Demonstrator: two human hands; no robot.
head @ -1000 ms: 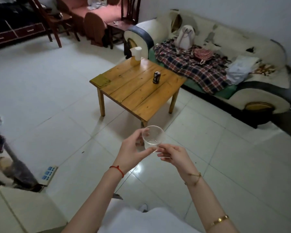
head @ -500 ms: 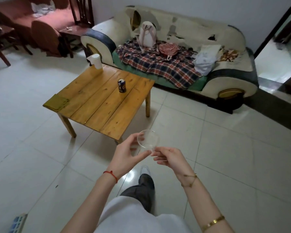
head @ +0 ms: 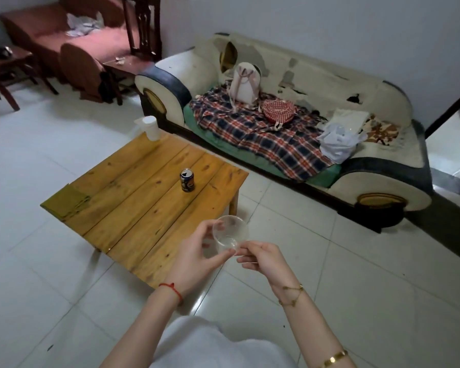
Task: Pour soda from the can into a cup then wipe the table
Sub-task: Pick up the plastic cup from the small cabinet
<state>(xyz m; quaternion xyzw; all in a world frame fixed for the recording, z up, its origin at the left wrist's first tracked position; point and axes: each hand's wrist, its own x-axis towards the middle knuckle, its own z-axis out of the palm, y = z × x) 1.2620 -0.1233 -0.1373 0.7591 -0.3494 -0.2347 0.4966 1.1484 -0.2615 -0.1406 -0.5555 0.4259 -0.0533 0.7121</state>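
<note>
Clear plastic cup [head: 230, 232], round and thin-walled, is held above the table's near right corner, pinched between left hand [head: 197, 257] and right hand [head: 263, 258] fingertips. The wooden plank table [head: 133, 208] now lies closer than 0.5 s ago. Soda can [head: 187, 180] stands upright mid-table; olive cloth [head: 65, 204] lies at the left edge. Open tile floor [head: 329, 261] lies right.

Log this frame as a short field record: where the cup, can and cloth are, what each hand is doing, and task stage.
cup: clear plastic cup, held in the air near the table's corner
left hand: left hand holds the cup
right hand: right hand pinches the cup's base
can: soda can, upright on the wooden table
cloth: yellow-green cloth at the table's left corner
stage: pouring not yet begun
</note>
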